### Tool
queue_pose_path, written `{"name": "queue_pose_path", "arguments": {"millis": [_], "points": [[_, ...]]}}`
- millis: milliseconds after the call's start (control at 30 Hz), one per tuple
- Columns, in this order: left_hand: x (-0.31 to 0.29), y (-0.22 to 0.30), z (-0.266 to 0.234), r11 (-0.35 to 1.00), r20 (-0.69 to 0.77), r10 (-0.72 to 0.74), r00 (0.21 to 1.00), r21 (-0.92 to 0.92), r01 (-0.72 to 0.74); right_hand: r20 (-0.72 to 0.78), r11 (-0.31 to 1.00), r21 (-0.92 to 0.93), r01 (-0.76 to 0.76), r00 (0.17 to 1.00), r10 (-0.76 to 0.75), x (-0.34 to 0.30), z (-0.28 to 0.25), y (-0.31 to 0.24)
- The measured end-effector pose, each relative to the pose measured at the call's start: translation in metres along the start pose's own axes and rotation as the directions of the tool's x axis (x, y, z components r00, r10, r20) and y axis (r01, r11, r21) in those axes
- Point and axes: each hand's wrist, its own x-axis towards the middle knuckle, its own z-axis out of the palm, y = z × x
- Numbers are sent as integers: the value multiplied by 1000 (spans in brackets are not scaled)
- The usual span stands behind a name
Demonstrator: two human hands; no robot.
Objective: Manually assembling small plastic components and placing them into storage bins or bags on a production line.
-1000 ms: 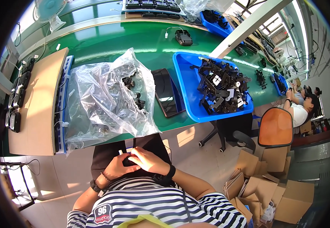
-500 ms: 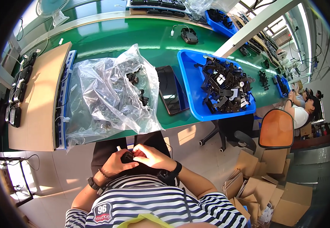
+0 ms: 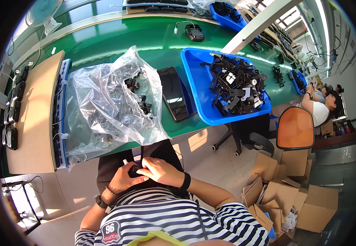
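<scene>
Over my lap, my left hand (image 3: 122,179) is closed around a small black device (image 3: 134,170). A white connector (image 3: 125,162) pokes up beside its fingers. My right hand (image 3: 161,171) presses against the same device from the other side, its fingers curled in a pinch. What those fingertips hold, if anything, is hidden. Beyond my hands, at the table's front edge, lies a clear plastic bag (image 3: 100,102) with small black parts inside.
Right of the bag lies a dark tablet-like slab (image 3: 174,96), then a blue bin (image 3: 194,88) heaped with black brackets. Cardboard-topped trays (image 3: 34,123) stand at the left. A black device (image 3: 195,33) sits farther back. Cartons (image 3: 280,192) and an orange chair (image 3: 295,128) are at the right, near a seated person.
The view has shifted slightly, so the table things appear a little farther left. Both hands stay together at the black device, with only small finger movement.
</scene>
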Motion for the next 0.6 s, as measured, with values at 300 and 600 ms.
{"name": "queue_pose_path", "arguments": {"millis": [300, 600], "points": [[2, -11, 1, 996, -3, -92, 996, -14, 92, -48, 956, 282, 74, 997, -64, 7, 13, 10], [-1, -12, 4, 994, 90, -88, 992, -61, 93, 86, 939, 342, 39, 994, -72, 4, 1, 12]]}}
